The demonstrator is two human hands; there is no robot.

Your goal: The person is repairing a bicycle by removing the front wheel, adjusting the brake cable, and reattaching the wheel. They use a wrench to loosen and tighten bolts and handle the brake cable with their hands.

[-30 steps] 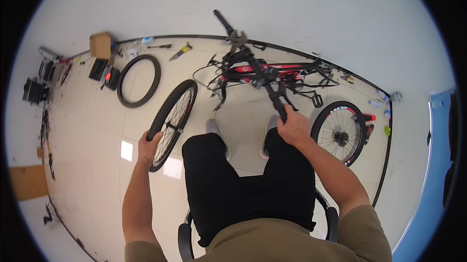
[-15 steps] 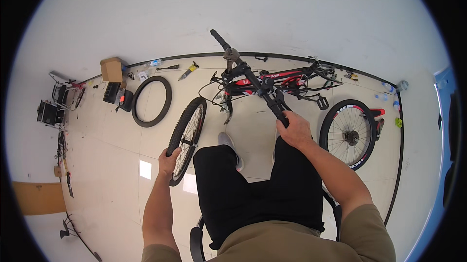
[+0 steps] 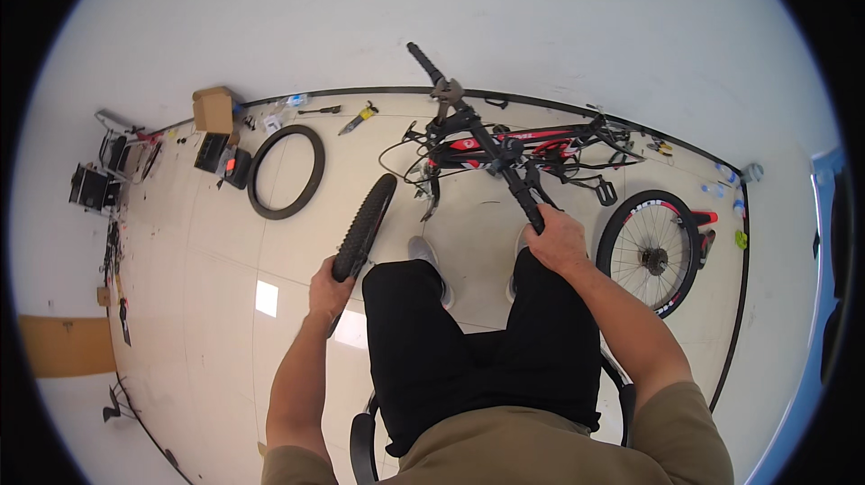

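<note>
My left hand (image 3: 331, 289) is wrapped round a bicycle wheel with a knobby black tyre (image 3: 368, 222), held upright beside my left knee. The wheel is nearly edge-on, so its spokes and hub hardly show. On the other side, my right hand (image 3: 557, 238) closes on the near grip of a black handlebar (image 3: 489, 145), which slants away toward the wall. The handlebar belongs to a red and black bicycle frame (image 3: 468, 150) with dangling cables, a fork lacking a wheel, and a pedal (image 3: 605, 190).
A rear wheel with a cassette (image 3: 653, 260) rests at the right, near a red and black saddle (image 3: 705, 217). At the left lie a loose tyre (image 3: 256, 181), an open cardboard box (image 3: 214, 112) and a yellow-handled tool (image 3: 367, 114). I sit on a chair (image 3: 362, 447).
The wheel in my left hand has turned from showing its spokes to nearly edge-on. The handlebar and my right hand appear slightly farther right, partly because the whole view has shifted.
</note>
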